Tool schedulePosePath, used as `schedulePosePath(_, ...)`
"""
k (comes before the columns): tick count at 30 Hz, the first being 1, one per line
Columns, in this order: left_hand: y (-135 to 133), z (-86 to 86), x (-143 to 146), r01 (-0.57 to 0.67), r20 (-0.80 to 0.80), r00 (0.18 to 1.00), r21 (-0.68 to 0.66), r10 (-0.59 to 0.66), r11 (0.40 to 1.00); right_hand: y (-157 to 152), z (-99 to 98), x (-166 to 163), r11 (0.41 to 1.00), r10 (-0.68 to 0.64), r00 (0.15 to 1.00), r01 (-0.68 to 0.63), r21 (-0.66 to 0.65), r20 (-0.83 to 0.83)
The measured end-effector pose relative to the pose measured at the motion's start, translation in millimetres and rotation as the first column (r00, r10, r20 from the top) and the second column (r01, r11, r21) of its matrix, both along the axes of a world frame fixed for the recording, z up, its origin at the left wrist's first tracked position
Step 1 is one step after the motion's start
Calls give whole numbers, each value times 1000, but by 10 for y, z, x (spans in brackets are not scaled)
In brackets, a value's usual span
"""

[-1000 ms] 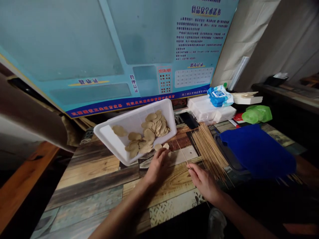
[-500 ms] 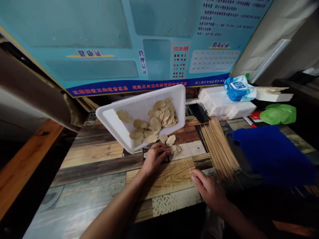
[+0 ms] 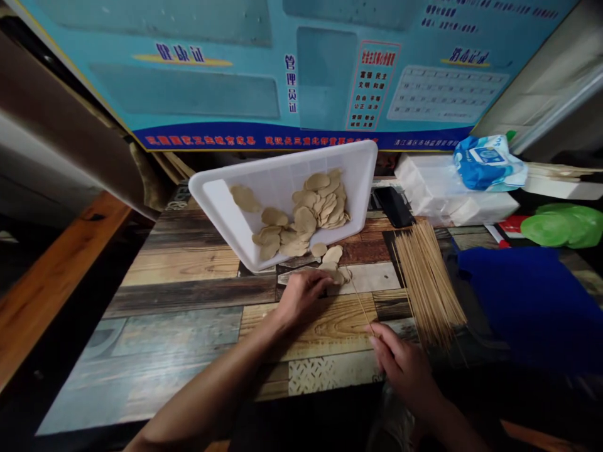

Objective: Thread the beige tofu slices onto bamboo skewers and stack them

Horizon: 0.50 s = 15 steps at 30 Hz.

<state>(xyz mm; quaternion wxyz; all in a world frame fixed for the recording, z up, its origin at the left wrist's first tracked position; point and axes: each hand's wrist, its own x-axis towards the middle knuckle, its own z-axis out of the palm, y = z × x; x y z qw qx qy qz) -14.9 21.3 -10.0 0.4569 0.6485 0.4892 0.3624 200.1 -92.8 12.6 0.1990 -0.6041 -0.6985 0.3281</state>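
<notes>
Between the thumb and fingers of my right hand is a thin bamboo skewer, slanting up and left across the table. At its far end sit flat beige slices, at least one of them threaded on it. My left hand is closed with its fingertips pinching the edge of these slices; the exact grip is partly hidden. Two loose slices, one oval and one small and round, lie just beyond. Behind them a white plastic tray holds a heap of the same slices.
A bundle of bamboo skewers lies right of my hands, beside a blue cloth or bag. Farther back are a black phone, white packs, a blue wipes packet and a green plastic item. A blue notice board stands behind.
The view has shifted, so the tray and board appear higher. My left fingers have shifted against the slices at the skewer's end. My right hand keeps its hold on the skewer.
</notes>
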Motion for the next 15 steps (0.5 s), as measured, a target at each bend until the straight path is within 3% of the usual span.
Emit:
schedulePosePath(3,3,13,-5,-154,90,983,-68,160,986,11,26,10,999,-28,998,29,30,-50)
schedulePosePath(6,20,51,-3,-227,305,911,-194,279,954,17,132,69,986,-79,992,93,139,-102)
schedulePosePath(8,34,74,10,-157,468,817,-382,337,911,5,253,133,973,-141,979,164,162,-144)
schedulePosePath(10,43,92,28,-33,564,730,-535,386,844,-17,377,193,961,-233,951,257,104,-201)
schedulePosePath(12,43,102,45,56,600,694,-597,399,800,-35,456,223,946,-306,911,323,18,-275)
schedulePosePath(15,20,98,69,99,627,672,-603,394,791,-30,435,181,943,-328,879,326,-66,-345)
